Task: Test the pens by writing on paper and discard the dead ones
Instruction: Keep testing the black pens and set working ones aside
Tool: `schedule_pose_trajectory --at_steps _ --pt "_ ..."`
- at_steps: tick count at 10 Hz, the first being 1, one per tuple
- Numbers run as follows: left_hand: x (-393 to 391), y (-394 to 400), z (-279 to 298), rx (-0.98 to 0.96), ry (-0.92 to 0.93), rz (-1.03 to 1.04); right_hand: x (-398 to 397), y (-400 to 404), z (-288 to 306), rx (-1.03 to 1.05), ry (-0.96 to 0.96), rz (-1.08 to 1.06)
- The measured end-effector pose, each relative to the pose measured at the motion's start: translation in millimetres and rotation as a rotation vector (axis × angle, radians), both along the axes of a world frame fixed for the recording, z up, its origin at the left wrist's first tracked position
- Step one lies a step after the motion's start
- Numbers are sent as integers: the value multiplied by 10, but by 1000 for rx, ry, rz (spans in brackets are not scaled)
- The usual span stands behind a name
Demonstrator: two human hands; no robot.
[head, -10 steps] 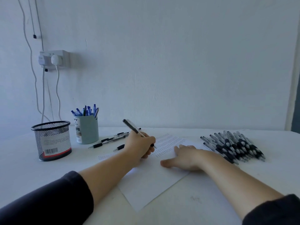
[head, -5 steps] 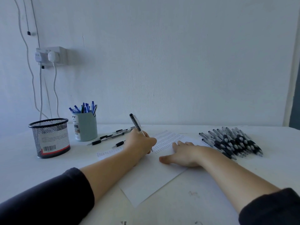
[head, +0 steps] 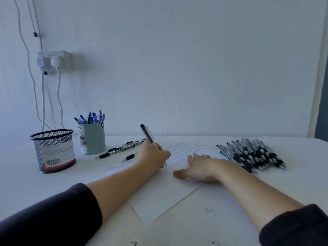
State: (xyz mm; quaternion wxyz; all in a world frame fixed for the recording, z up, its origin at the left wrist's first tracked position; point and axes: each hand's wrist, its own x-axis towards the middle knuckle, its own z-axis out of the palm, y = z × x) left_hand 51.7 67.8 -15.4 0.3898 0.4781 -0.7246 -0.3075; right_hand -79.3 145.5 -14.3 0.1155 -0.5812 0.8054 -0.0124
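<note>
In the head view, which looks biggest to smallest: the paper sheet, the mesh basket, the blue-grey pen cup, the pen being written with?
1. Paper sheet
2. Mesh basket
3. Pen cup, a little smaller than the basket; it stands farther back, so this is unsure
4. Pen in the left hand

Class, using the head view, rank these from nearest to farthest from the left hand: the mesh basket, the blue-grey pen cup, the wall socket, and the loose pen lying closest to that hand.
From the left hand:
1. Loose pen, just to its left on the table.
2. Pen cup, farther left and back.
3. Mesh basket, far left.
4. Wall socket, high on the wall.
</note>
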Motion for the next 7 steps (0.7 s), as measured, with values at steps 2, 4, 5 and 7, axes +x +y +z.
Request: schedule_pose_trajectory --at_steps 2,4,5,7 --pt "-4 -5 1 -2 0 12 -3 -2 3 4 1 2" --pt "-3 -7 -5 -5 8 12 -12 -16 -12 1 -2 -5" --pt "-13 -5 -2 -7 -7 11 -17 -18 -13 -2 0 0" --pt "-11 6 -6 -7 -9 15 -18 -19 -13 0 1 2"
